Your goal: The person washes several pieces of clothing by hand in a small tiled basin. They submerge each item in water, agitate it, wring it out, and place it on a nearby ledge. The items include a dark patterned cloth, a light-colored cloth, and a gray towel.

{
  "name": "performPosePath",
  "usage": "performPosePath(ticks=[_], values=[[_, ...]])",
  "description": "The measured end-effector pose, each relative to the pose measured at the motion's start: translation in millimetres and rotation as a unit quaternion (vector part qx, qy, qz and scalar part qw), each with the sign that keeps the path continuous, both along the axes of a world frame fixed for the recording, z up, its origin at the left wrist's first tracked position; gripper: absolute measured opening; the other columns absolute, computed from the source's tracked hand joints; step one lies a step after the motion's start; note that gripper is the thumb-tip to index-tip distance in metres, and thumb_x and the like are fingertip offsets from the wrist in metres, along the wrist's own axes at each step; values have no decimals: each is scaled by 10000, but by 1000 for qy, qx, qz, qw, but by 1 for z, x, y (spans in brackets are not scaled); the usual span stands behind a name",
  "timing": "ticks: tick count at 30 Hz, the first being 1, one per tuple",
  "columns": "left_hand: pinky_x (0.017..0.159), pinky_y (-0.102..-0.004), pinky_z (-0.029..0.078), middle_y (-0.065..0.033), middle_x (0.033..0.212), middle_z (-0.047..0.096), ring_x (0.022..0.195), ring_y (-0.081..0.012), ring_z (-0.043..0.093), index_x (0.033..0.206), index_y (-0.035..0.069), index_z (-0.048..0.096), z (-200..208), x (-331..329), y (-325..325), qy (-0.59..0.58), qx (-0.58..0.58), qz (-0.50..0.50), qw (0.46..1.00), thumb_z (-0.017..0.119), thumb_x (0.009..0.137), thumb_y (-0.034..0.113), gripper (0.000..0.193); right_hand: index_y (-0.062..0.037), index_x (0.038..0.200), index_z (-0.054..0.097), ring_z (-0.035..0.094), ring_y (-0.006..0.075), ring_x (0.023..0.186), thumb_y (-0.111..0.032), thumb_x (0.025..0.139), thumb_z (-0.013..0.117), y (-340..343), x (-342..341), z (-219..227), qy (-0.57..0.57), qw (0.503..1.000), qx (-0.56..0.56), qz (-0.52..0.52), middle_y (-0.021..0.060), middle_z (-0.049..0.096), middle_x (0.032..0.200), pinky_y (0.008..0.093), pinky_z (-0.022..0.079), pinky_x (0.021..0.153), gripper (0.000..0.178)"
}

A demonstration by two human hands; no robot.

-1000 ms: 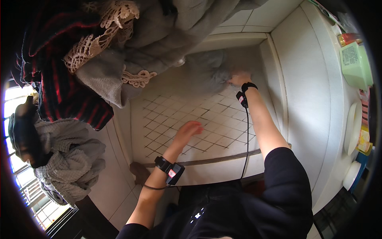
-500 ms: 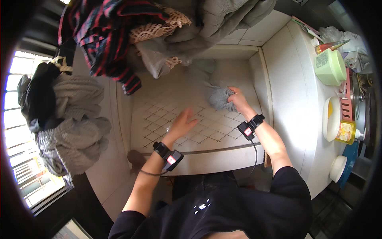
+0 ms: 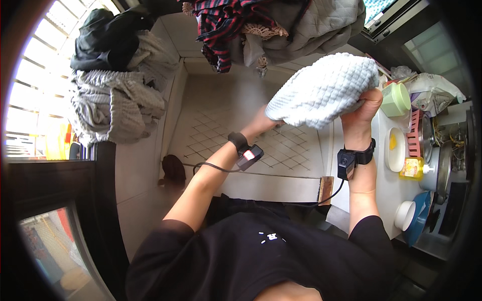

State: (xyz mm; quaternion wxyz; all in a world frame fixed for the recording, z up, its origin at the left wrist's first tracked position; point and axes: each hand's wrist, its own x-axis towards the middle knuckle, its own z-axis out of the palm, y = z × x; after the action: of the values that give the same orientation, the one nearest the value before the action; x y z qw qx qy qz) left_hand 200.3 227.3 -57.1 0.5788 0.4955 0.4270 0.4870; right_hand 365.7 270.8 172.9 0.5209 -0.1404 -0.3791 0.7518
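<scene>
A pale blue-grey cloth (image 3: 324, 90) with a bumpy woven texture is held up in the air over the right side of the white washing basin (image 3: 256, 183). My right hand (image 3: 364, 108) is closed in a fist on the cloth's right edge. At the lower left end, where the cloth narrows, my left hand (image 3: 262, 123) grips it; most of those fingers are hidden or blurred. Whether the cloth is a towel or a garment I cannot tell. Under it lies the basin's sloping floor, marked with crossed lines.
Grey and black clothes (image 3: 118, 100) hang at the left by the barred window. A red-and-black striped garment (image 3: 218, 32) and a grey quilted one (image 3: 321, 27) hang at the far side. On the right ledge stand a green tub (image 3: 395, 99), a yellow pump bottle (image 3: 412, 168) and a scrubbing brush (image 3: 326, 190).
The cloth has been lifted from the basin toward me and to the right, in my right hand. My left hand has moved right and up from empty space onto the cloth. My view has shifted.
</scene>
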Motion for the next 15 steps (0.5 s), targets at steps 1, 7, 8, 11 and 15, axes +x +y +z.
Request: performPosePath(ticks=[1,7,8,11,15], values=[[886,-315,449,-72,1109,608,995,-152,563,1188,21,533,2,2,-7,-4,-46,-8,999,766,723,164,539,-3,1138,563,599,248,995,98,555,386,0,1,1,-23,999,41,-11,130,631,1036,329,462,922,618],[872,-295,464,-23,1128,599,1047,-142,558,1195,40,533,6,-18,-45,-242,-183,235,924,577,899,192,336,27,931,604,619,191,866,122,515,455,-12,36,-72,-235,959,114,-107,101,645,903,268,496,789,452],[875,-291,465,-34,1134,596,1041,-145,562,1198,34,525,6,-28,-52,-224,-136,225,938,569,900,172,331,23,839,613,593,130,717,113,522,452,-17,43,-92,-301,943,103,-92,39,626,779,228,474,647,366],[880,-282,466,-58,1140,593,1027,-150,569,1203,22,505,15,-40,-61,-199,-96,277,935,555,899,128,326,-17,817,604,528,91,671,106,498,489,-32,38,-163,-445,889,82,-69,-21,576,739,217,431,615,361],[885,-286,469,-63,1121,596,1018,-148,572,1208,23,483,43,-34,-68,-193,14,229,954,541,900,89,321,-30,1207,522,520,205,1059,100,569,614,-57,16,-231,-628,771,68,-76,107,578,1120,282,401,918,657]])
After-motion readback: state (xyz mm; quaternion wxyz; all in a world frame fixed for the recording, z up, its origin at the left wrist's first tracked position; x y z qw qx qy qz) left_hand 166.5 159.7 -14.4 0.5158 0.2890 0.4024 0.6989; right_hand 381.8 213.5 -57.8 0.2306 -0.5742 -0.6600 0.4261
